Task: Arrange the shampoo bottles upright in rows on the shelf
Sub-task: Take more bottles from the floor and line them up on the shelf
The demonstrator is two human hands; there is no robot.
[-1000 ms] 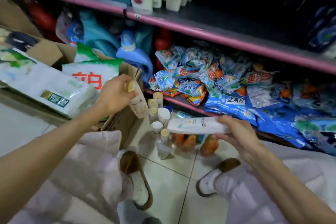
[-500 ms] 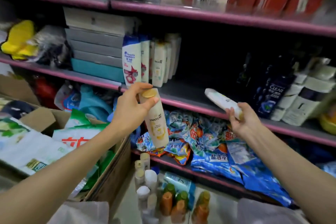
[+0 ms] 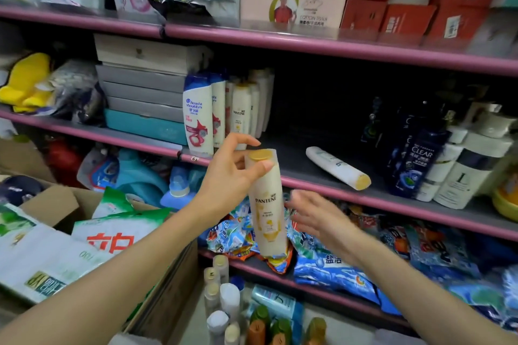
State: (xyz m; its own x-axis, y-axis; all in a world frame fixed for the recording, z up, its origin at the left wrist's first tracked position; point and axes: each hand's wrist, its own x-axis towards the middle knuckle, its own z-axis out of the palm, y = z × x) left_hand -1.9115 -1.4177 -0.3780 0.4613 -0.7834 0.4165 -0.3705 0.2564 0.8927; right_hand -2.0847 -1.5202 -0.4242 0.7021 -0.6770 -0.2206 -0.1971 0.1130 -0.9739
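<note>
My left hand grips a cream Pantene bottle by its gold cap, holding it upright in front of the pink shelf edge. My right hand hovers just right of that bottle, fingers spread and holding nothing. A second white bottle with a gold cap lies on its side on the grey shelf. To the left, Head & Shoulders and Pantene bottles stand upright in rows.
Dark Clear bottles and white pump bottles stand at the shelf's right. Stacked flat boxes sit on the left. Detergent bags fill the shelf below. Several small bottles stand on the floor beside a cardboard box.
My right hand laid the white bottle on its side on the shelf, let go and dropped toward the Pantene bottle. My left hand lifted the Pantene bottle; the view tilted upward.
</note>
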